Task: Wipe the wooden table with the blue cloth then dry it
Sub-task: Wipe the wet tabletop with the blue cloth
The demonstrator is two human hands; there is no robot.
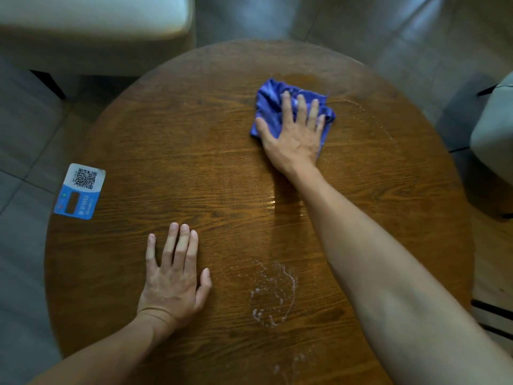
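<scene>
The round wooden table [172, 151] fills the view. My right hand [294, 134] lies flat, fingers spread, pressing the crumpled blue cloth [270, 104] onto the far right part of the tabletop. My left hand [175, 276] rests palm down on the near left part of the table, fingers apart, holding nothing. A ring of white soapy streaks [273, 294] sits on the wood between my two arms, near the front. A wet sheen [270, 201] shows by my right forearm.
A blue and white QR code sticker [80, 191] is stuck at the table's left edge. A pale cushioned seat [91, 20] stands beyond the table at the far left, another pale seat [494, 129] at the right. Tiled floor surrounds the table.
</scene>
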